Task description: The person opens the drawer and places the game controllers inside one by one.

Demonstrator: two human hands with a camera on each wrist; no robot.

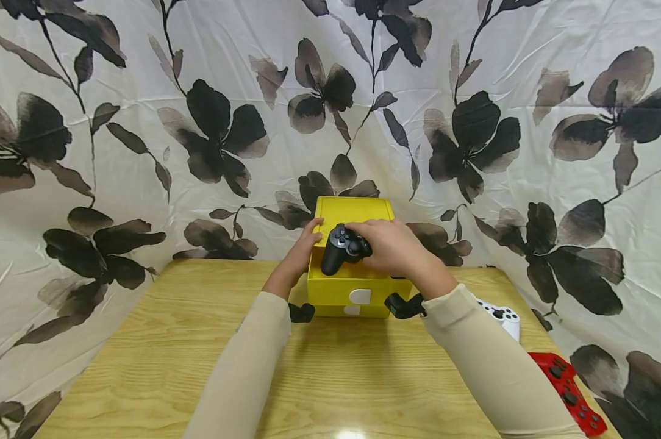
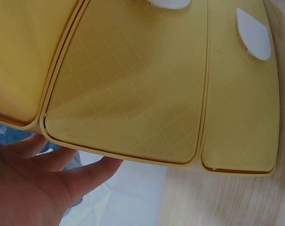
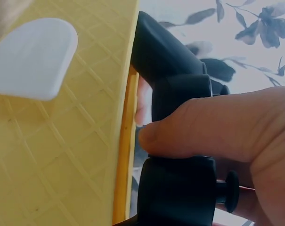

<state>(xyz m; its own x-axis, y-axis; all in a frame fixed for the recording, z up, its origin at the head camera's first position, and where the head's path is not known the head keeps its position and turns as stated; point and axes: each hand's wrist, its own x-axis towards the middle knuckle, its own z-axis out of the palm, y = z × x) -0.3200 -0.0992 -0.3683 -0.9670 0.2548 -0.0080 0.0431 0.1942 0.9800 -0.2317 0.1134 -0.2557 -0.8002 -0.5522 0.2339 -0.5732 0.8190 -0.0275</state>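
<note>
Gripping the black gamepad, the right hand holds it tilted above the pulled-out drawer of the yellow storage box. Right wrist view: thumb bent across the gamepad's body, other fingers partly hidden behind it, the gamepad beside the drawer edge. Contact with that edge: cannot tell.

Left hand: fingers fairly straight, laid along the box's left side, grasping nothing; judged role, steadying. The box stands on the tabletop, near the floral cloth. White gamepad and red gamepad lie to the right, apart from the box.

Technique, by judgement:
- Pass the gamepad over the drawer's rim slowly, turning the wrist so that both handgrips clear the walls; if the gap is tight, lead with one handgrip.
- Grip the solid body; avoid loading the thumbsticks, which could catch on the rim.
- Do not lean on the drawer front; an extended drawer may tip the light-looking box. Left hand should brace firmly, fingertips outside the drawer's track.
- Loosen the grip only once the gamepad is fully supported underneath.
- Check that no handgrip stands proud before sliding the drawer.
</note>
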